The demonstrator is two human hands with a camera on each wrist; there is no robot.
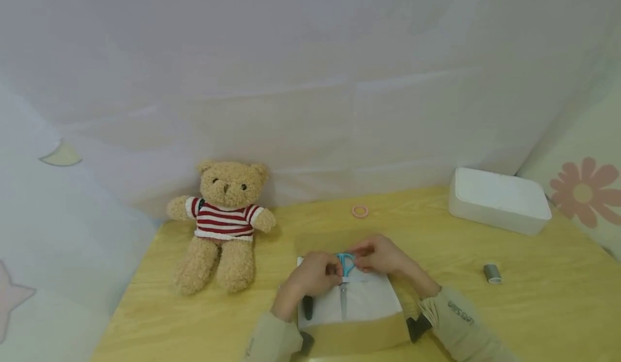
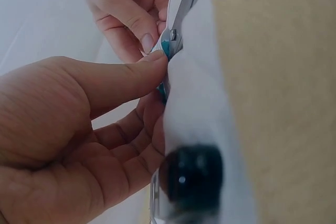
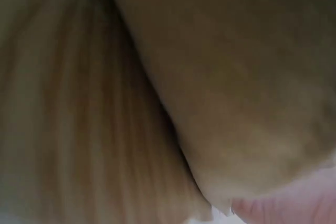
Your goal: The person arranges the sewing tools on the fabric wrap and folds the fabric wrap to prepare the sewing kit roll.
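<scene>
Small scissors [image 1: 344, 297] with light-blue handles lie on a white cloth [image 1: 373, 302], their blades toward the front edge. A narrow white strip [image 1: 345, 279] crosses them below the handles. My left hand [image 1: 317, 273] pinches at the left side of the handles, its thumb against the blue part in the left wrist view. From the right, my right hand [image 1: 378, 254] grips the other handle loop between thumb and fingers. Beside the left hand lies a dark, glossy item [image 1: 308, 307], partly covered; its kind is unclear. The right wrist view is mostly blocked by a brown surface [image 3: 236, 87].
A brown sheet [image 1: 354, 335] lies under the cloth on the wooden table [image 1: 145, 308]. A teddy bear [image 1: 224, 219] in a striped sweater sits at left. A pink ring [image 1: 360, 211] lies behind the hands. At right are a grey thread spool [image 1: 492, 273] and a white box [image 1: 499, 200].
</scene>
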